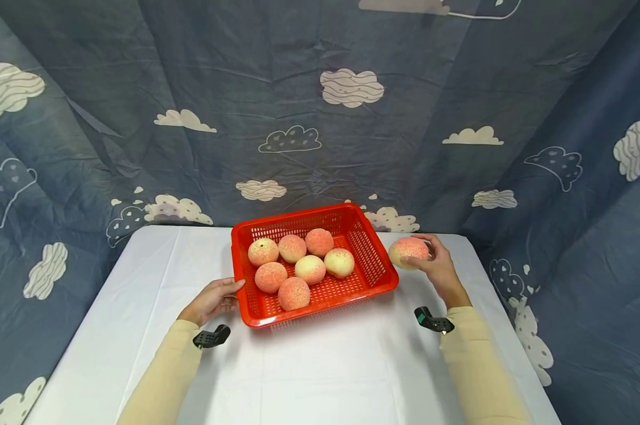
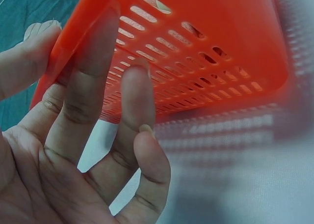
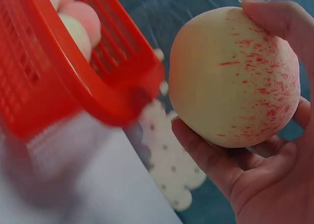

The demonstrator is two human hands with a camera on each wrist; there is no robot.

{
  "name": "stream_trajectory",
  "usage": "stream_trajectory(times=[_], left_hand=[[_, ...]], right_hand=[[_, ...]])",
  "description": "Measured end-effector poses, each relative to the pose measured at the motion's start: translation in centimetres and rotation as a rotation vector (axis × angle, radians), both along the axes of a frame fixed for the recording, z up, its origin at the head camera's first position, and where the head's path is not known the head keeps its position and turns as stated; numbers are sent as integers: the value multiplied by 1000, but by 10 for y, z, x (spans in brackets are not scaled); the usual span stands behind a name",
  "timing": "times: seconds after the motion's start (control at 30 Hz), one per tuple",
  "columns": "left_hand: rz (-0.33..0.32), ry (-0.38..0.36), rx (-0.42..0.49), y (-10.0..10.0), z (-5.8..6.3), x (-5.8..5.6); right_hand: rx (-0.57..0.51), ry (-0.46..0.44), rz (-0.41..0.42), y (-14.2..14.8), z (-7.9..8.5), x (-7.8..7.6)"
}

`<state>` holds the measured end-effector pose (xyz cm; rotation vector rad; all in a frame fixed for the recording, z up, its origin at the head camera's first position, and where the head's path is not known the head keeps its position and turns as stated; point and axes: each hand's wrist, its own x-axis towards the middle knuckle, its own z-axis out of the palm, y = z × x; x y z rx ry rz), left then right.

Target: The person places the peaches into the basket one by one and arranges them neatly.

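A red plastic basket [image 1: 320,305] with slotted sides sits at the middle of the table, tilted in its lie, with several peaches [image 1: 270,277] inside it. My left hand [image 1: 211,300] pinches the basket's left rim between thumb and forefinger; in the left wrist view the other fingers [image 2: 137,101] spread below, along the slotted wall. In my right hand [image 1: 441,268] is one more peach [image 1: 408,252], pale yellow with red speckles, just right of the basket. The right wrist view shows thumb and fingers curled round this peach [image 3: 230,81], with the basket's corner to its left.
A white cloth covers the table [image 1: 309,378]. Behind and at both sides hangs a dark blue curtain [image 1: 299,88] with cloud prints, close to the table's back edge. A black wrist camera [image 1: 211,336] is strapped at the left wrist, another [image 1: 433,320] at the right.
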<state>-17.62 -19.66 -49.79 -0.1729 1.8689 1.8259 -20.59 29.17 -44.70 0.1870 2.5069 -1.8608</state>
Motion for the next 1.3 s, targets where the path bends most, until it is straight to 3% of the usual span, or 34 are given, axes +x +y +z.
stream_trajectory(times=[0.23, 0.4, 0.53, 0.8, 1.07, 1.3], left_hand=[[-14, 0, -23, 0, -1, -2], [-18, 2, -35, -1, 0, -2], [-16, -2, -22, 0, 0, -2], [-18, 4, -12, -1, 0, -2], [-20, 7, -2, -1, 0, -1], [-11, 6, -14, -1, 0, -1]], right_hand=[[-87, 80, 144, -33, -3, -2], [-107, 60, 242, -55, -11, -5], [-75, 30, 309, -71, -17, -7], [-8, -18, 342, -94, -22, -9], [119, -49, 473, -107, -26, -16], [131, -81, 573, -117, -32, -21]])
